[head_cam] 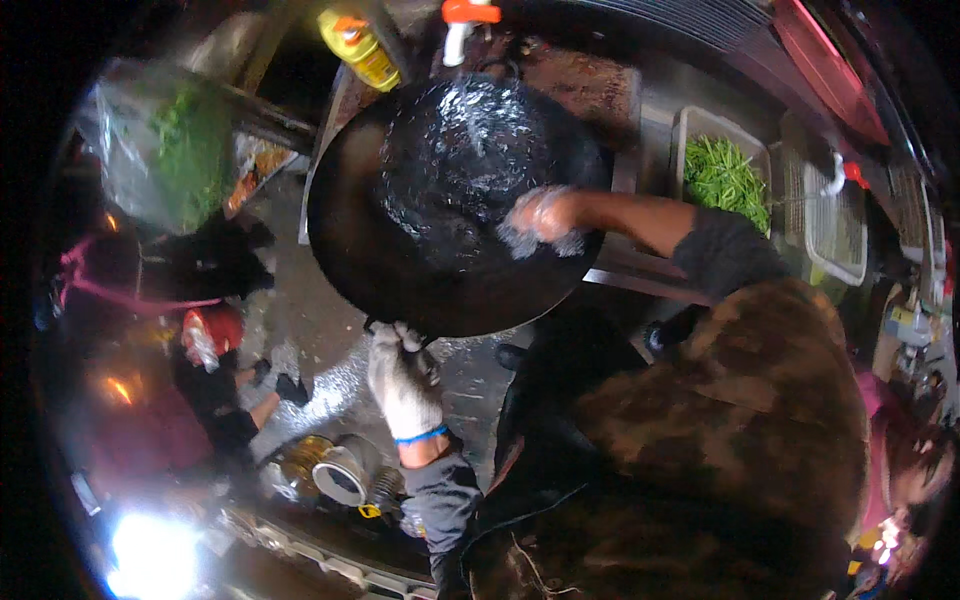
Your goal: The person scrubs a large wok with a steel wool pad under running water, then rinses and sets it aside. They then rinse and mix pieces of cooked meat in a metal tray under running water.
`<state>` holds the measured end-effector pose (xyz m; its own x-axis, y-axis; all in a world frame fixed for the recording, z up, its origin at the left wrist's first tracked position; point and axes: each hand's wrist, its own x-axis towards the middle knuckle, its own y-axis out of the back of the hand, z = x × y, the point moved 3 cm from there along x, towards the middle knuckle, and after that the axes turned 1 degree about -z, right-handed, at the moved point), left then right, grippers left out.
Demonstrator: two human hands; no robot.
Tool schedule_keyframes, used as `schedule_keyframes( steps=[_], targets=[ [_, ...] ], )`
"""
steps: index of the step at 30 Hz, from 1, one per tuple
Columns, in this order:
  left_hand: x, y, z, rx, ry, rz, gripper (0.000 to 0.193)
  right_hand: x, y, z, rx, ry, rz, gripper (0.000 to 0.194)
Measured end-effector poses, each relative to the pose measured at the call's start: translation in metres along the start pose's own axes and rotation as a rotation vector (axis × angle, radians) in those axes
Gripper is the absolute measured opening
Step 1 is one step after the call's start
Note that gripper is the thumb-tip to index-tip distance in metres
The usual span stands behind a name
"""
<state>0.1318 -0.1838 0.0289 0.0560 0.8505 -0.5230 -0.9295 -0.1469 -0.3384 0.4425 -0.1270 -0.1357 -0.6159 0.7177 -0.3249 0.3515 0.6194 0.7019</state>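
A large dark wok [349,247] tilts in front of me, with water [480,142] swirling in it. My left hand [405,375], in a white knit glove with a blue cuff, grips the handle at the wok's near rim. Inside the wok, my bare right hand [553,214] presses a wet, greyish scouring pad [521,238], probably steel wool, against the right-hand wall. Above the far side stands a white tap [454,45] with an orange lever [471,11]; the splashing water lies below it.
A yellow bottle [360,52] stands beyond the wok. To the right are a plastic basket of cut greens [724,176] and another tap [832,180]. Greens in a clear bag [165,150] hang left. A person in dark sleeves [217,405] is at lower left, near jars [304,457].
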Motion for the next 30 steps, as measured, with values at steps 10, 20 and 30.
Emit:
schedule_keyframes(
  steps=[10, 20, 30],
  targets=[
    [-0.068, -0.097, 0.208, 0.313, -0.106, -0.018, 0.059, -0.134, 0.063, 0.031, 0.338, -0.069, 0.819, 0.038],
    [-0.051, -0.161, 0.268, 1.438, -1.0, -0.175, 0.058, -0.112, 0.019, 0.049, 0.571, -0.549, 0.812, 0.041],
    [-0.033, -0.103, 0.156, 0.295, -0.337, 0.157, 0.032, -0.146, 0.054, 0.027, 0.372, -0.123, 1.044, 0.031]
  ],
)
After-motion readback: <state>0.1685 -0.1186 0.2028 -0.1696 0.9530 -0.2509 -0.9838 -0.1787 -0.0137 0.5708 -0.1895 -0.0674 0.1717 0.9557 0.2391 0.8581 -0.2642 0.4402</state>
